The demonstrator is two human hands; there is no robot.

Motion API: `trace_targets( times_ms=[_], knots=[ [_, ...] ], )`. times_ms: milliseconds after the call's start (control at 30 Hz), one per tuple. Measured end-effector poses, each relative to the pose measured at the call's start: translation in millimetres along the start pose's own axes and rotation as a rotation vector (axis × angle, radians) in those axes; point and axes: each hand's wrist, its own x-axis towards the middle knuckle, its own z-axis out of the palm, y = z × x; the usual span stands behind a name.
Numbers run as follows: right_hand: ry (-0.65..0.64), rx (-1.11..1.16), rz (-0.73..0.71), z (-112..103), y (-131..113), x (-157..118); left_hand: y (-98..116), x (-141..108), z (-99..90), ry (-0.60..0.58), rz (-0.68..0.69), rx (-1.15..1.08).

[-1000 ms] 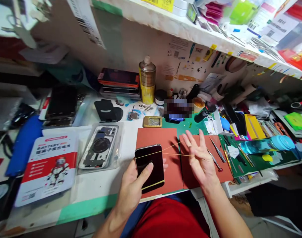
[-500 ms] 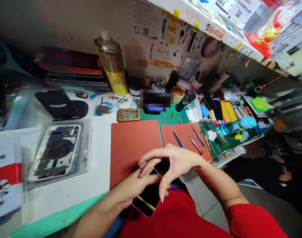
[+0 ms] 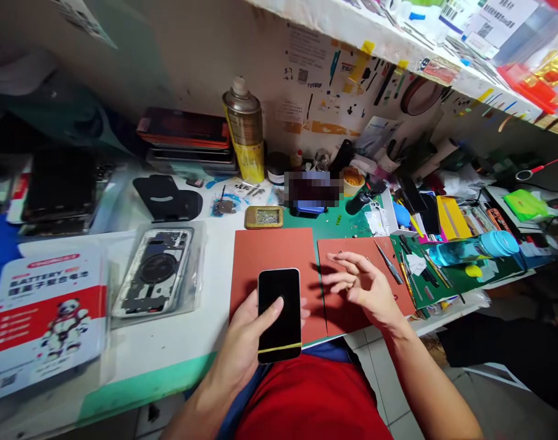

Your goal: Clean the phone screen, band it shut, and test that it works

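Note:
A black-screened phone [image 3: 285,305] is held upright in my left hand [image 3: 249,324], with the thumb lying across the screen. One yellow band [image 3: 279,348] crosses the phone near its lower end. My right hand [image 3: 365,286] hovers over the right-hand reddish-brown mat [image 3: 343,318], fingers apart, with nothing in it. Behind the phone lies the left reddish-brown mat [image 3: 274,250]. A pointed grey tool [image 3: 389,263] rests just beyond my right hand.
At left are a bagged phone back [image 3: 157,269] and a battery package [image 3: 49,318]. A spray can [image 3: 245,131], a small metal tin [image 3: 264,217] and a blue bottle [image 3: 483,245] stand or lie further back. A shelf [image 3: 334,30] overhangs the back right.
My right hand has come away from the phone and moved right, its fingers spread. The phone, in my left hand, is now raised and upright, facing the camera. The view has shifted left.

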Motion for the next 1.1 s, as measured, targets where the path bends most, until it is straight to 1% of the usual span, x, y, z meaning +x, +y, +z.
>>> trace_targets(
  times_ms=[67,133,200,233,267,300,333,400,433,500,533,600,667,733,767,800,833,867,900,933,967,1033,1100],
  knots=[
    [-0.129,-0.168,0.036,7.8,-14.2,4.7,-1.5,-2.1,-2.8,-0.104,0.011,0.196],
    [-0.248,-0.428,-0.01,21.8,-30.4,10.4,-3.0,-4.5,-5.9,-0.17,0.082,0.468],
    [-0.394,-0.691,-0.061,35.8,-43.2,16.9,-3.2,-6.7,-8.2,-0.179,0.151,0.738],
    [-0.468,-0.784,-0.071,40.2,-46.9,19.8,-2.2,-7.7,-8.8,-0.166,0.169,0.835],
    [-0.524,-0.844,-0.067,41.7,-48.6,21.8,-0.3,-8.8,-9.1,-0.157,0.173,0.887],
    [-0.547,-0.873,-0.05,39.6,-48.3,22.6,2.8,-9.8,-9.4,-0.161,0.169,0.882],
    [-0.536,-0.871,-0.02,34.0,-46.3,21.7,6.9,-10.9,-9.9,-0.163,0.154,0.818],
    [-0.429,-0.802,0.075,13.1,-39.1,14.9,17.5,-12.8,-12.8,-0.126,0.102,0.575],
    [-0.352,-0.732,0.131,-0.6,-34.5,9.8,23.3,-13.5,-15.4,-0.08,0.072,0.436],
    [-0.208,-0.53,0.233,-29.1,-25.3,-1.4,33.3,-14.0,-22.3,0.052,0.043,0.213],
    [-0.142,-0.378,0.238,-41.4,-21.2,-6.5,36.6,-13.5,-25.8,0.11,0.047,0.146],
    [-0.022,-0.087,0.152,-56.1,-14.4,-14.1,38.0,-11.2,-30.4,0.17,0.074,0.065],
    [0.112,0.214,0.002,-54.5,-9.2,-16.1,32.2,-8.0,-29.2,0.176,0.088,0.017],
    [0.249,0.465,-0.109,-39.0,-3.0,-11.1,21.4,-5.7,-22.5,0.162,0.094,-0.014],
    [0.311,0.547,-0.134,-28.3,1.2,-6.3,15.4,-5.3,-18.0,0.154,0.101,-0.021],
    [0.36,0.578,-0.142,-17.0,6.4,-0.5,9.8,-5.4,-13.6,0.148,0.112,-0.021],
    [0.391,0.588,-0.136,-6.1,12.1,5.5,5.0,-5.8,-9.5,0.141,0.124,-0.014],
    [0.39,0.592,-0.116,3.7,17.8,11.3,1.3,-6.4,-6.2,0.129,0.135,0.004],
    [0.341,0.592,-0.081,12.0,22.8,16.4,-1.2,-6.8,-3.8,0.112,0.139,0.033],
    [0.25,0.581,-0.037,18.5,26.2,20.7,-2.6,-6.9,-2.3,0.084,0.135,0.073],
    [0.127,0.551,0.007,23.2,27.2,24.2,-3.3,-6.3,-1.3,0.036,0.113,0.124],
    [-0.178,0.4,0.062,27.8,20.6,29.4,-3.6,-3.3,0.4,-0.13,0.001,0.245],
    [-0.469,0.131,0.046,28.0,4.4,32.3,-4.7,1.6,3.5,-0.318,-0.171,0.338]
  ],
)
